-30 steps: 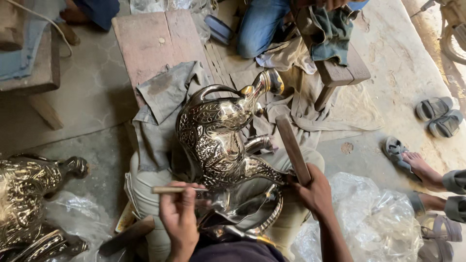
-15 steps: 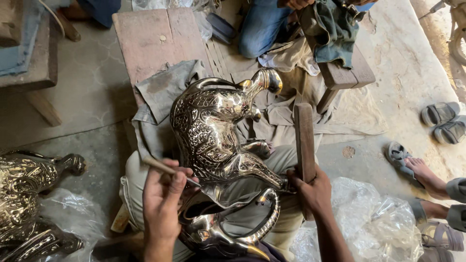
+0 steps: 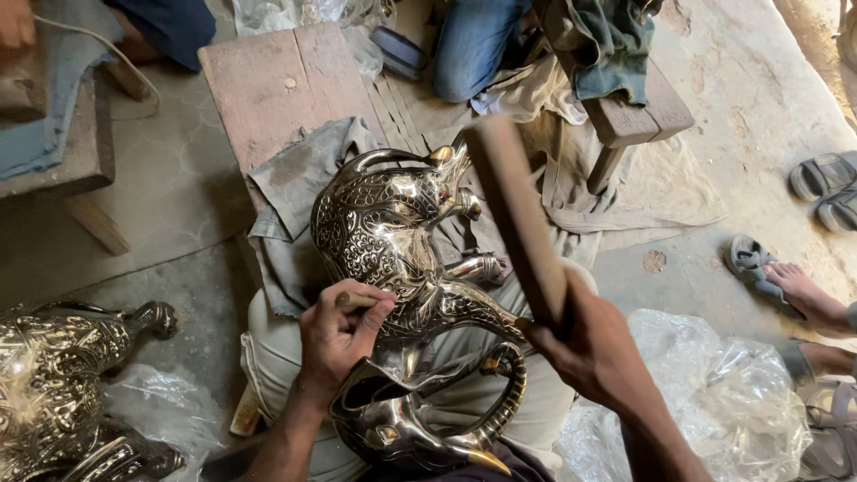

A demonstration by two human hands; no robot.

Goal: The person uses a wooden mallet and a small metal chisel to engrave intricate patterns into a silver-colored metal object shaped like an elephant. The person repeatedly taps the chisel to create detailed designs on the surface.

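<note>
A shiny engraved metal elephant figure (image 3: 393, 232) lies across my lap, its trunk (image 3: 500, 402) curling toward me. My left hand (image 3: 344, 335) grips a short chisel (image 3: 357, 301) with its tip against the elephant's flank. My right hand (image 3: 585, 348) is closed around a wooden stick (image 3: 518, 214), raised above the figure and slightly blurred. A grey cloth (image 3: 295, 178) lies under the elephant.
A second engraved metal figure (image 3: 62, 375) sits at the lower left. A wooden board (image 3: 268, 80) lies ahead, a low wooden stool (image 3: 625, 116) at upper right. Crumpled clear plastic (image 3: 714, 393) lies at right. Another person's sandalled foot (image 3: 786, 286) and a kneeling person's knee (image 3: 473, 54) are nearby.
My right hand has lifted the wooden stick higher above the elephant. My left hand has shifted up the flank with the chisel. The view has tilted slightly.
</note>
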